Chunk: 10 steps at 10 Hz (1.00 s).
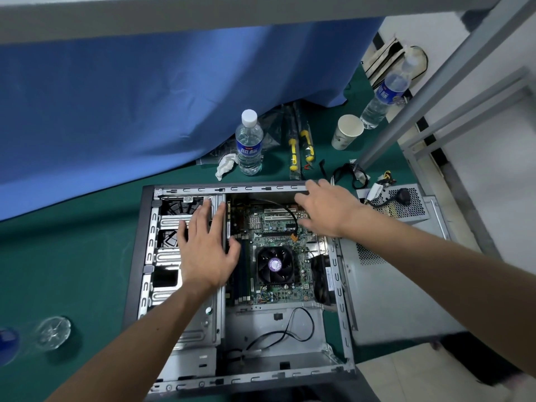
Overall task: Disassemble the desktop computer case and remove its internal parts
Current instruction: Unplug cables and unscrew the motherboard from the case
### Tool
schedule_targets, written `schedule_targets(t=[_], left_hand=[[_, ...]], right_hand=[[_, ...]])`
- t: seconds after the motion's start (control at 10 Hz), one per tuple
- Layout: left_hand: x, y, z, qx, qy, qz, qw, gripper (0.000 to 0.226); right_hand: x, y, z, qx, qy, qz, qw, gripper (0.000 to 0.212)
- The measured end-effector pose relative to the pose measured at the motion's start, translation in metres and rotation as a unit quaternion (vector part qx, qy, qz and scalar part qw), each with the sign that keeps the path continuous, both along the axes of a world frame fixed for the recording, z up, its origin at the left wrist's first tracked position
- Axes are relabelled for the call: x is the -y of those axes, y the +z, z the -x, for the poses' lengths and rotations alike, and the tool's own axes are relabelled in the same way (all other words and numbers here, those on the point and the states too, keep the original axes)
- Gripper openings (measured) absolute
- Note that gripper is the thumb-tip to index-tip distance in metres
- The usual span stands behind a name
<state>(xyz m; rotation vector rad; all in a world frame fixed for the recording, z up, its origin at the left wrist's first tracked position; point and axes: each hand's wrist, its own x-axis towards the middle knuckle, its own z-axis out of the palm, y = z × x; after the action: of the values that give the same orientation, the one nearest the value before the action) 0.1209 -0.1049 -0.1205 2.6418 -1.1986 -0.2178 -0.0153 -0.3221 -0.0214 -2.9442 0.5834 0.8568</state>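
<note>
Plainly, the open grey steel desktop computer case (342, 288) lies on its side on the green-covered counter (72, 256), near the counter's right edge, with its side panel off and its green motherboard (278, 227) exposed. The left hand (206, 250) lies flat with straight, spread fingers on the silver metal drive cage (162, 256) along the case's left side, holding nothing. The right hand (327, 210) reaches over the far right corner of the case, fingers loosely extended near the black cable (285, 208) that arcs across the board; whether its grip has closed on anything cannot be told from this angle. A black round-bladed cooler fan (275, 265) sits in the middle of the board. The silver perforated power supply box (397, 204) already rests outside, just beyond the case's far right corner. The case looks rigid and fairly heavy, with thin stamped edges that may be sharp, so pressing on flat panels seems wise. The board is likely stiff but fragile: best lifted by its bare edges, never by the cooler. Cables are soft and should be pulled at the plug, not the wire.
</note>
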Motion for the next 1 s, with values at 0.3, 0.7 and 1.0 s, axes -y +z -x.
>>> schedule_targets(t=[0.3,0.7,1.0], left_hand=[[-0.001,-0.002,-0.001,0.003,0.001,-0.005,1.0,0.071],[0.0,-0.002,0.0,0.0,0.001,-0.003,1.0,0.071],[-0.001,-0.003,0.0,0.002,0.0,-0.001,1.0,0.072]], right_hand=[[0.007,0.0,0.001,0.037,0.039,-0.069,0.996,0.036],[0.006,-0.003,0.002,0.043,0.025,-0.031,0.998,0.04],[0.01,-0.005,0.004,0.046,0.01,-0.033,0.998,0.042]])
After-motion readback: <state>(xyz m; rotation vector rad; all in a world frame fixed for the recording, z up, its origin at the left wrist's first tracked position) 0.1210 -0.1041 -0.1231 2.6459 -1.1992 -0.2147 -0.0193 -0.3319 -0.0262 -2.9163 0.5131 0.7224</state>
